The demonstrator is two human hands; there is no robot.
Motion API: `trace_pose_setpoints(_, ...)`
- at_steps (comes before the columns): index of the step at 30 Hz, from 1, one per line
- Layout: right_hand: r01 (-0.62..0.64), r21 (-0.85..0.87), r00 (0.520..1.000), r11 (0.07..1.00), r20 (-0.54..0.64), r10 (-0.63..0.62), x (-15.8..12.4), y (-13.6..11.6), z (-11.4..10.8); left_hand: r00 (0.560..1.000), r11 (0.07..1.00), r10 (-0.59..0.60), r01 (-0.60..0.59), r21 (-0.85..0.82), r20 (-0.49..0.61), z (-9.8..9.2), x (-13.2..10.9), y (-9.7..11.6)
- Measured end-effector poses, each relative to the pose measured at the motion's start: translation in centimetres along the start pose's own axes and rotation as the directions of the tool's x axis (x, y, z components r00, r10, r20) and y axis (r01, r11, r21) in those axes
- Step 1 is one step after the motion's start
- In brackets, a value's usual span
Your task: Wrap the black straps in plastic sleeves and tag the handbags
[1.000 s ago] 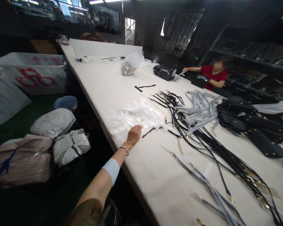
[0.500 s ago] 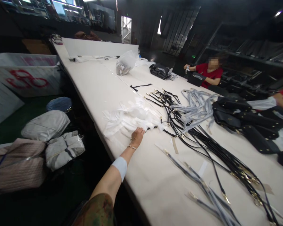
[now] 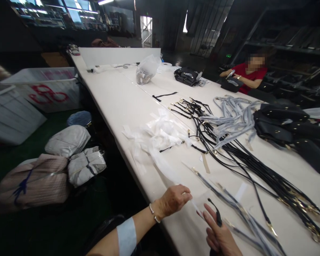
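Left hand [image 3: 174, 200]: at lower centre of frame, nearly closed, with fingertips pinched together on a white strip [image 3: 164, 169] (thin, filmy, slightly see-through). Long axis of strip on a slant, from the pile of white strips [image 3: 166, 133] at centre of frame down and rightward to the left hand. Beyond the fingertips, a narrow white length [image 3: 197, 209] aimed lower right, towards the other hand (same strip or another, cannot be told).

Right hand [image 3: 219, 235]: at lower edge, right of centre, half open, with forefinger stretched towards upper left and other fingers bent. Against the fingers, a curved black piece [image 3: 218, 217], with narrow end towards upper left; strap or tool, and gripped or merely resting, not clear.

Under all: pale table [image 3: 120, 96], running from upper left to lower right. Right of centre: bundle of black cords [image 3: 245, 161] with gold clasps, lengthwise towards lower right. Above it: heap of grey-wrapped straps [image 3: 234, 115]. Just beside right hand: more wrapped straps [image 3: 233, 208], on the same slant.

At right edge: black bags [image 3: 280, 124]. Upper right: co-worker in red top [image 3: 256, 75], with both hands at a dark item. Upper centre: clear plastic bag [image 3: 148, 69], with contents. At left: white bins [image 3: 53, 94].
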State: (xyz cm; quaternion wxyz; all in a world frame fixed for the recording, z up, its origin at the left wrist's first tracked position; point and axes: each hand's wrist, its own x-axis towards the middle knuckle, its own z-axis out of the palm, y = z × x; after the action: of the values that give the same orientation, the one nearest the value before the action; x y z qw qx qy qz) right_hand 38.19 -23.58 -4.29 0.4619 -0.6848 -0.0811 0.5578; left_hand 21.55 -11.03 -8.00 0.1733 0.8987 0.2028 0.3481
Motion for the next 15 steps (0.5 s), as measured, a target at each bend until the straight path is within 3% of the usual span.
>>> trace_pose_setpoints(3, -0.037, -0.02, 0.999, 0.999, -0.018, 0.036, 0.8, -0.8, 2.0, 0.994, 0.995, 0.093, -0.09, -0.048, 0.061, -0.6, 0.2, 0.3)
trace_pose_setpoints(5, -0.075, -0.075, 0.997, 0.994, -0.04, 0.072, 0.9, -0.9, 2.4, 0.996, 0.997, 0.079, -0.079, -0.008, 0.042, -1.2, 0.6, -1.0)
trace_pose_setpoints(8, -0.097, -0.144, 0.994, 0.985, -0.059, 0.089, 0.8, -0.7, 2.1, 0.981, 0.96, -0.176, 0.19, 0.207, -0.084, -2.7, 1.7, -5.4)
trace_pose_setpoints(10, -0.093, -0.146, 0.995, 0.985, -0.037, 0.088, 0.7, -0.2, 1.8, 0.915, 0.846, -0.377, 0.404, 0.348, -0.147, -3.9, 2.7, -9.4)
trace_pose_setpoints(12, -0.072, -0.124, 0.994, 0.99, 0.068, 0.081, 0.5, 0.3, 1.4, 0.826, 0.714, -0.546, 0.546, 0.438, -0.14, -5.2, 3.8, -13.4)
trace_pose_setpoints(15, -0.054, -0.11, 0.973, 0.992, 0.217, 0.077, 0.0, 1.3, 0.3, 0.649, 0.525, -0.756, 0.678, 0.515, -0.084, -6.9, 5.3, -18.3)
